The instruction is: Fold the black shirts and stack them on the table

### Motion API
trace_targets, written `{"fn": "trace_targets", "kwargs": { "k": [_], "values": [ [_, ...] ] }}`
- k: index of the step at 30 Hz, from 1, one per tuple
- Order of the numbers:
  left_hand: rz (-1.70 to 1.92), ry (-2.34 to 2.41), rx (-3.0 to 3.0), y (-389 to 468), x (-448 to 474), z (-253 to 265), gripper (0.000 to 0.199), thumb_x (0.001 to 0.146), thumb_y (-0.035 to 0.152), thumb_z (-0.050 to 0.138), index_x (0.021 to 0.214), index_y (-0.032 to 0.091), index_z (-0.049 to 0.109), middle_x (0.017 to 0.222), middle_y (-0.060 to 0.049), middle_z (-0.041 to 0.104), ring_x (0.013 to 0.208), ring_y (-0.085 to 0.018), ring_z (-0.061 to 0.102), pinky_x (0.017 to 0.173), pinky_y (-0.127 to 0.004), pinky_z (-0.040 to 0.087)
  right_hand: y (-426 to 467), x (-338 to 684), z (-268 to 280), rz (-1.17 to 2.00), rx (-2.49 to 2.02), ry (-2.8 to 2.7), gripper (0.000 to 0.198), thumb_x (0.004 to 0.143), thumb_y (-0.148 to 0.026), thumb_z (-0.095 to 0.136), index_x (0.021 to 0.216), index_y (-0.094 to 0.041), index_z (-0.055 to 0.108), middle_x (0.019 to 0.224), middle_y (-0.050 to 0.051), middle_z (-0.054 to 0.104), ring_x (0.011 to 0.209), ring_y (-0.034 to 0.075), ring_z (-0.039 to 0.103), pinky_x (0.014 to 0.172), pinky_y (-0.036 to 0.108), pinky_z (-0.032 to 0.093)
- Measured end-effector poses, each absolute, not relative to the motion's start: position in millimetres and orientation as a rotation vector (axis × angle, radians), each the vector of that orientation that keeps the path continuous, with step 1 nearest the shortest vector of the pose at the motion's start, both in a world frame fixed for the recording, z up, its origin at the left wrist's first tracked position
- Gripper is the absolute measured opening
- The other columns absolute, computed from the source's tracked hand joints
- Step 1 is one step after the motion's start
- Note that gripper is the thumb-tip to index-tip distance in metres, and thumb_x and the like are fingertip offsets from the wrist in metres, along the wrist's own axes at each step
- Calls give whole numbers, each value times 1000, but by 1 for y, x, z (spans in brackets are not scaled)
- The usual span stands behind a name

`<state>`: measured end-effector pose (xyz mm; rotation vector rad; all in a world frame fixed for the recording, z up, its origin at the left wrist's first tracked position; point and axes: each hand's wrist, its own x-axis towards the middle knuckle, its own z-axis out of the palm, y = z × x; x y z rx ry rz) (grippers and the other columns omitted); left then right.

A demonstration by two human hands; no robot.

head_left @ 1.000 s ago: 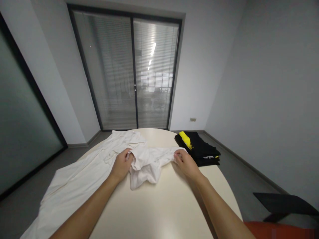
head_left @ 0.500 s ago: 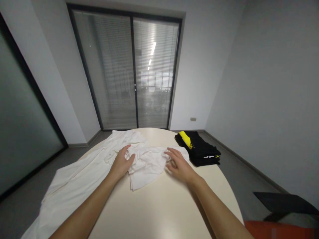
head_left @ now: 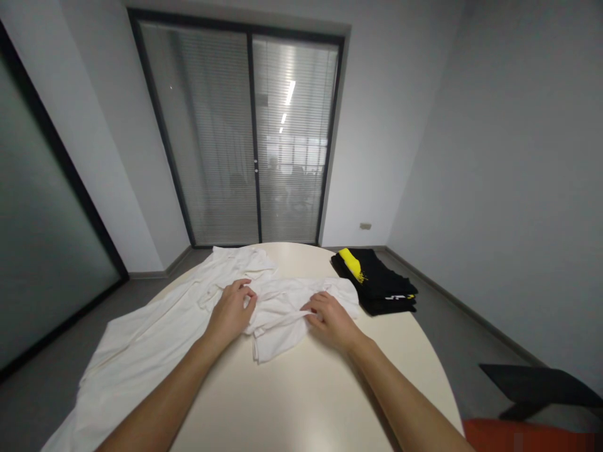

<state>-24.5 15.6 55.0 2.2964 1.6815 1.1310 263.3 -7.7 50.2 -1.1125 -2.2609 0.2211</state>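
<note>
A crumpled white garment [head_left: 282,329] lies across the table between my two hands, its lower flap hanging toward me. My left hand [head_left: 234,306] is closed at its left end, thumb and forefinger pinched together on the fabric. At its right part, my right hand [head_left: 327,318] pinches a raised fold, which runs taut toward the left hand. Just left of it, a larger spread of white cloth [head_left: 146,339] covers the left side of the table, partly behind my left forearm.
A stack of folded black garments [head_left: 384,282], the top one with a yellow patch, sits at the right beyond the white garment. The round cream table [head_left: 292,402] has a curved edge. A dark chair part [head_left: 541,384] stands at lower right.
Both hands have closed from spread fingers into pinches on the white garment. My right hand has come slightly left and down, and a fold now stretches between the hands.
</note>
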Motion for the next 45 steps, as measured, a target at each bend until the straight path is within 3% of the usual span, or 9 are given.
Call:
{"fn": "trace_targets", "kwargs": {
  "k": [6, 10, 15, 20, 23, 26, 31, 36, 45],
  "values": [
    [1375, 1718, 1793, 29, -41, 54, 22, 85, 39, 49, 86, 22, 62, 78, -4, 69, 74, -22, 67, 70, -32, 51, 1, 295, 58, 323, -1256, -1844, 26, 92, -31, 51, 102, -19, 72, 103, 9, 70, 96, 22, 62, 85, 34, 47],
    [1360, 1723, 1592, 38, -52, 47, 20, 84, 37, 48, 93, 22, 58, 68, 0, 65, 55, -19, 61, 52, -28, 44, 8, 314, 55, 212, -1484, -1616, 29, 87, -32, 52, 101, -17, 73, 87, 8, 68, 76, 20, 62, 71, 31, 46],
    [1204, 1940, 1926, 27, -47, 59, 18, 86, 39, 52, 91, 23, 57, 93, -4, 68, 78, -20, 65, 69, -30, 45, 10, 319, 50, 357, -1474, -1569, 27, 82, -28, 54, 106, -20, 64, 79, 0, 63, 58, 13, 58, 59, 25, 45],
    [686, 2091, 2189, 0, -34, 75, 31, 81, 49, 63, 96, 24, 53, 97, -5, 68, 85, -24, 65, 65, -29, 40, -1, 311, 60, 553, -1180, -1839, 9, 82, -26, 57, 88, -20, 61, 96, 4, 60, 87, 17, 62, 72, 26, 50],
    [553, 2098, 2212, 1, -39, 66, 24, 83, 32, 62, 102, 23, 51, 103, -9, 67, 88, -25, 65, 67, -31, 40, -6, 309, 61, 561, -1108, -2050, 28, 76, -22, 66, 104, -22, 64, 113, 7, 57, 103, 19, 58, 86, 31, 50],
    [740, 1996, 2091, 16, -48, 53, 13, 84, 26, 55, 96, 23, 51, 89, -5, 67, 80, -23, 65, 69, -31, 42, -5, 310, 54, 497, -1192, -2156, 43, 73, -15, 67, 115, -24, 65, 127, 8, 52, 101, 19, 59, 88, 32, 49],
    [1365, 1541, 1497, 33, -53, 57, 26, 74, 38, 65, 90, 22, 54, 80, -1, 63, 67, -18, 61, 60, -28, 47, 2, 313, 42, 402, -1414, -2142, 21, 77, -10, 58, 90, -20, 70, 108, 5, 59, 70, 12, 58, 74, 30, 48],
    [1570, 1121, 1080, 30, -52, 75, 45, 62, 39, 79, 99, 18, 65, 84, -2, 67, 73, -16, 63, 62, -25, 51, 8, 320, 45, 316, -1377, -2002, 25, 78, -6, 51, 86, -19, 71, 98, 6, 62, 86, 17, 61, 84, 32, 47],
    [1727, 1136, 733, 43, -66, 65, 24, 60, 18, 76, 80, 18, 64, 84, 0, 66, 68, -10, 60, 61, -19, 51, 22, 338, 43, 64, -1410, -1492, 21, 81, -18, 50, 82, -18, 71, 98, 9, 60, 88, 22, 60, 89, 39, 49]
  ]
}}
